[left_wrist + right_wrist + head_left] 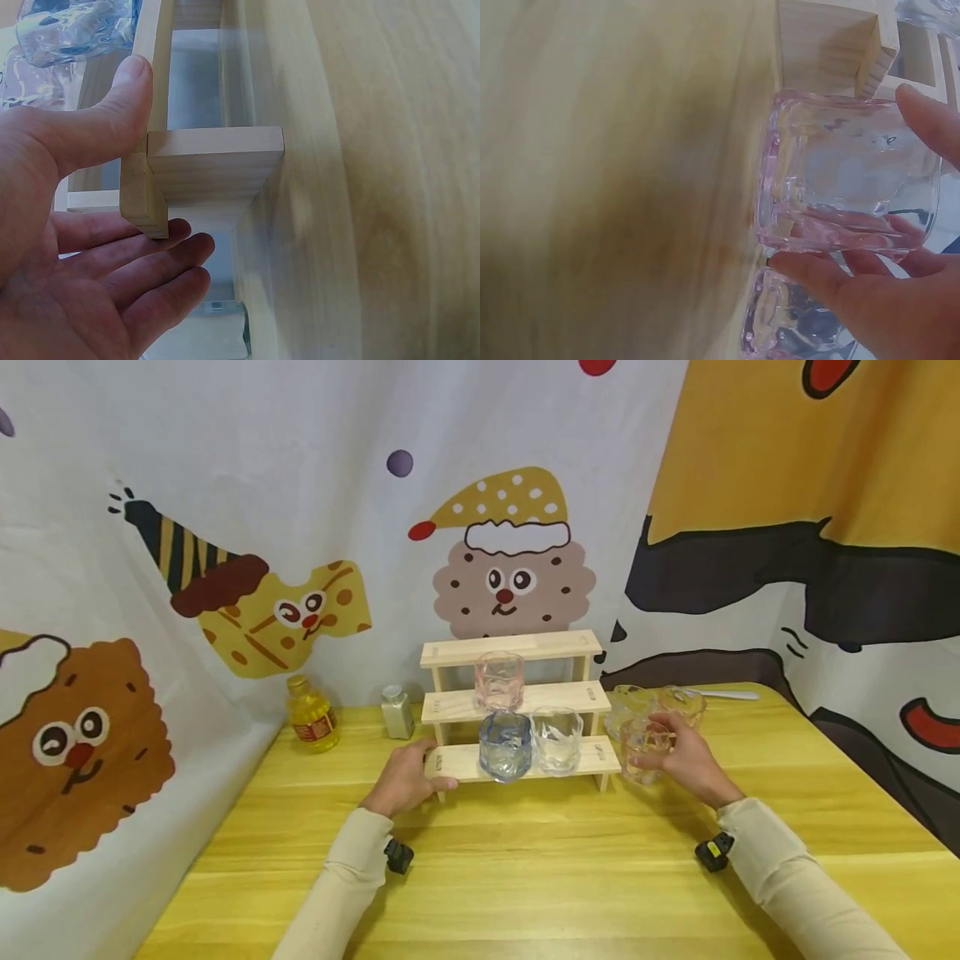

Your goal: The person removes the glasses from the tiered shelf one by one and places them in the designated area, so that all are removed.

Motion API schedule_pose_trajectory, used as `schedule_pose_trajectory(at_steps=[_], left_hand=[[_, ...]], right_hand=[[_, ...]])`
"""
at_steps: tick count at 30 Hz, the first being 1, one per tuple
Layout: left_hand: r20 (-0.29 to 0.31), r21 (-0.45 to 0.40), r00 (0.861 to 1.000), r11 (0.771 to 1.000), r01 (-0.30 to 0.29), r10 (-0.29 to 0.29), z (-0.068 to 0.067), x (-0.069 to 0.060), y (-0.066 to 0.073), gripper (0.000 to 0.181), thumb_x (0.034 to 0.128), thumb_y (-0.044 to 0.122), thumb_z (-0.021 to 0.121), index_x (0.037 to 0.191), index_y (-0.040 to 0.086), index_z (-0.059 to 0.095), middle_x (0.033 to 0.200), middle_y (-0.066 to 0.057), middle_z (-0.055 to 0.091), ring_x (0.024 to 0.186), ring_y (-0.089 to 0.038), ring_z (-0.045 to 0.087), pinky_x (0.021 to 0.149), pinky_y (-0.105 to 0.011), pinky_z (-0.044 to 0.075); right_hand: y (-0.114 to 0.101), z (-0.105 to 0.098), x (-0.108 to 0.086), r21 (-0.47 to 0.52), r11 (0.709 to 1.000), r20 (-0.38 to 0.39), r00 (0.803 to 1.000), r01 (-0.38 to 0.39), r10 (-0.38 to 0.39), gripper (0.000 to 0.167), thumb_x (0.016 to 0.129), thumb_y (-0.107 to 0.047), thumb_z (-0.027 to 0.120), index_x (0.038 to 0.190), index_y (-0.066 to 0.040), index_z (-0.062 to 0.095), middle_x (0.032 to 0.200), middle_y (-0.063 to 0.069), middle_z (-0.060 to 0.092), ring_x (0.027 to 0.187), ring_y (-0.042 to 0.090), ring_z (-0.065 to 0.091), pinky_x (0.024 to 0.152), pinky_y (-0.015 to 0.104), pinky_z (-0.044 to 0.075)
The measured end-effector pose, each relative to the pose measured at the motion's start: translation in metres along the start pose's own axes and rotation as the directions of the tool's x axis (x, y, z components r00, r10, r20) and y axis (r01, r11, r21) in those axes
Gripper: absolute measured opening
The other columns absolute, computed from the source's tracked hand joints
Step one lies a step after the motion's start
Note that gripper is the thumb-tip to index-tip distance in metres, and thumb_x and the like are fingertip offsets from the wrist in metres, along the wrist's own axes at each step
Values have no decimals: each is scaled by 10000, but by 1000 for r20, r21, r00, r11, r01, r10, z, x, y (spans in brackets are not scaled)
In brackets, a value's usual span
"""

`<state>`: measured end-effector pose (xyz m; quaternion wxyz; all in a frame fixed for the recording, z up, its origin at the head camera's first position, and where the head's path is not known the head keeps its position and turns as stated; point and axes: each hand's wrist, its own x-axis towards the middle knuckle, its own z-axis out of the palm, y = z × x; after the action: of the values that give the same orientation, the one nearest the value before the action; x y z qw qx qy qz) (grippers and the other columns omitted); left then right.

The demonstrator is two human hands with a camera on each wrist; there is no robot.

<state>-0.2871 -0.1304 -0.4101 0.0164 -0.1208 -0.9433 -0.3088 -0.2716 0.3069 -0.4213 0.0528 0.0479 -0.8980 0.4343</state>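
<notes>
A three-tier wooden stand (517,697) is at the back middle of the table. My left hand (405,779) holds the left end of its lowest step, the thumb on the board and the fingers round the end. A blue glass (506,747) and a clear glass (557,743) sit side by side on that step. On the middle step is a pink glass (498,683). Right of the stand, my right hand (900,300) grips another pink-tinted glass (847,172), thumb on one side and fingers on the other. It appears upright at the table surface.
Behind the right hand stand a clear glass (628,708) and a tinted glass (686,703). A white handle-like piece (723,694) lies beyond them. To the left are a yellow oil bottle (313,718) and a small shaker jar (397,713). A printed curtain (337,485) backs the table.
</notes>
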Motion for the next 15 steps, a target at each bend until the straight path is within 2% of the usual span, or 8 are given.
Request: schedule_pose_trajectory(at_steps=[5,11,15], left_hand=[[2,2,1000,1000,-4,4,1,0,-1,656,774,306,875,1302,32,597,1100,-130,702,827,-170,596,722,-319,496],[-5,11,1000,1000,0,0,0,0,-2,674,774,317,876,1312,27,592,1156,-151,697,868,-185,603,761,-347,507],[-3,7,1000,1000,-1,2,0,-1,-2,696,778,325,873,1332,25,579,1185,-158,694,909,-198,618,801,-377,522]], right_hand=[[-1,1,0,-68,998,-4,1000,19,-19,933,838,-289,823,1529,23,281,1500,332,411,1330,525,414,1059,669,373],[-7,3,1,-137,988,8,998,66,-66,939,813,-243,840,1509,65,290,1475,382,410,1310,558,443,1049,681,385],[-8,4,1,-153,987,-4,998,55,-56,915,826,-238,829,1505,65,296,1458,382,430,1287,552,464,1035,678,395]])
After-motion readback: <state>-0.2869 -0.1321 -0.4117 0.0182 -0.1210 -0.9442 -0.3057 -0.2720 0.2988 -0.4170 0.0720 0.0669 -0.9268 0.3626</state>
